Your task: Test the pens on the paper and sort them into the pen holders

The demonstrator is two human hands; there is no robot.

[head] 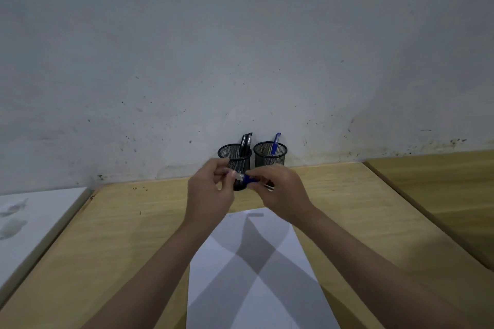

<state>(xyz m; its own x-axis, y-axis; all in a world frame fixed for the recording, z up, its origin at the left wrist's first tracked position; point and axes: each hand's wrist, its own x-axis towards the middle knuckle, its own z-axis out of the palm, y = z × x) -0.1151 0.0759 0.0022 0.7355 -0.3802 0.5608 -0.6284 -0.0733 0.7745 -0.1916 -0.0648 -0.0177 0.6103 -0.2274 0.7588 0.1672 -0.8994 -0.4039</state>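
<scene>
Pinching a blue pen (247, 180) between left hand (211, 192) and right hand (280, 189) above the paper (256, 275), black pens (245, 145) already standing in the left holder (235, 157), one blue (275, 144) in the right holder (270, 156).

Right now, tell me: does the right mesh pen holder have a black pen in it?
No. The right mesh pen holder holds one blue pen; the black pens stand in the left holder.

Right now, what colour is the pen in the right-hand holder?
Blue: the pen in the right holder, head view.
</scene>
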